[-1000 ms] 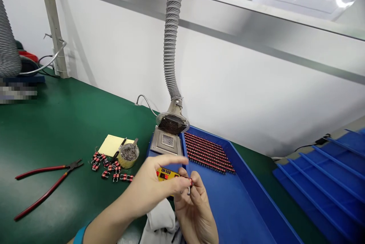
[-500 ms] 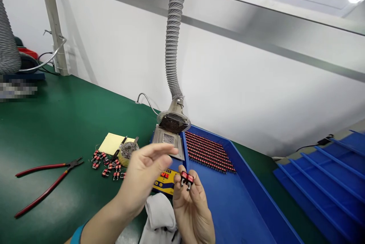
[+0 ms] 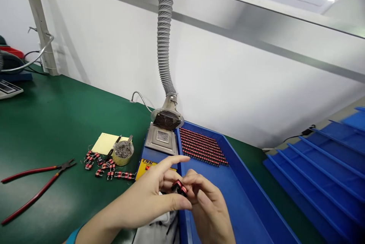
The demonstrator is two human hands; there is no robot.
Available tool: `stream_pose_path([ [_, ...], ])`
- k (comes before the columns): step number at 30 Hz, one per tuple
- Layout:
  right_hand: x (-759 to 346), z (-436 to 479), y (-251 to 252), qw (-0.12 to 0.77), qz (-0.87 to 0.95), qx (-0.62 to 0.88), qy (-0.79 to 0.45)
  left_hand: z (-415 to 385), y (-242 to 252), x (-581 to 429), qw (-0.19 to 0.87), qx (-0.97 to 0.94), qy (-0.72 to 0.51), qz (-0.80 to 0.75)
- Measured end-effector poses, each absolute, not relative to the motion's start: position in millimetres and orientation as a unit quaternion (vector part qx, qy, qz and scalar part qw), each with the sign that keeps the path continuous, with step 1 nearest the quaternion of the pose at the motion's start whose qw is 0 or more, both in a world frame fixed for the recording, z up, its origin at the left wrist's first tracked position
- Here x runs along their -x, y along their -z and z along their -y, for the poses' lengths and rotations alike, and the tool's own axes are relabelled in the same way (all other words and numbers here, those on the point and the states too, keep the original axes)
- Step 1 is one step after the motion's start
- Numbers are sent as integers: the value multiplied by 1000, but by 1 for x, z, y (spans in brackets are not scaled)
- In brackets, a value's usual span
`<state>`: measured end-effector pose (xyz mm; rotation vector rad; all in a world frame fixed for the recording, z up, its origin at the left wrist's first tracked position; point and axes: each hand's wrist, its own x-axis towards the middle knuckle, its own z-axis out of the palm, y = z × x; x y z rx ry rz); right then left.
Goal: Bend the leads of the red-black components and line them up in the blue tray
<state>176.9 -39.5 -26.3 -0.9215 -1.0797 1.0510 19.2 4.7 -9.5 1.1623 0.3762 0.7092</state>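
Observation:
Close in front of me, a small part made of red-wound coils (image 3: 179,187) with black edges sits between my two hands. My right hand (image 3: 209,202) is closed, its fingertips pinching the part's right end. From the left, my left hand (image 3: 155,190) curls round the same part, thumb below and middle fingers against its left end, with the index finger stretched above. Its contact with the part is partly hidden. More such coils (image 3: 107,164) lie loose on the green table, left of the hands. Tight rows of them (image 3: 201,147) fill the far end of a blue tray (image 3: 245,183).
A solder pot (image 3: 161,141) with a yellow front panel stands under a fume hose (image 3: 165,38). Left are a tub of grey scraps (image 3: 123,152), a yellow notepad (image 3: 104,143) and red-handled pliers (image 3: 42,181). Grey cloth (image 3: 156,232) lies below my hands; blue ribbed trays (image 3: 322,168) are right.
My left hand has come down and right to the coil part, which was held by my right hand alone. The part has turned and dropped slightly. The view has shifted a little right.

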Motion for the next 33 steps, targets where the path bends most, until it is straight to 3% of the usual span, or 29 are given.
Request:
stream_pose_path([
  [7, -172, 38, 15, 684, 366, 374, -509, 0, 10, -20, 695, -610, -321, -205],
  [10, -179, 38, 11, 735, 330, 361, -470, 2, 7, -18, 682, -623, -319, -212],
  [17, -176, 44, 20, 618, 513, 435, -407, 2, 7, -17, 674, -617, -326, -243],
  [26, -168, 38, 24, 654, 469, 389, -448, 2, 6, -17, 651, -635, -325, -259],
  [33, -163, 36, 27, 685, 464, 389, -405, 1, 7, -20, 662, -632, -339, -220],
])
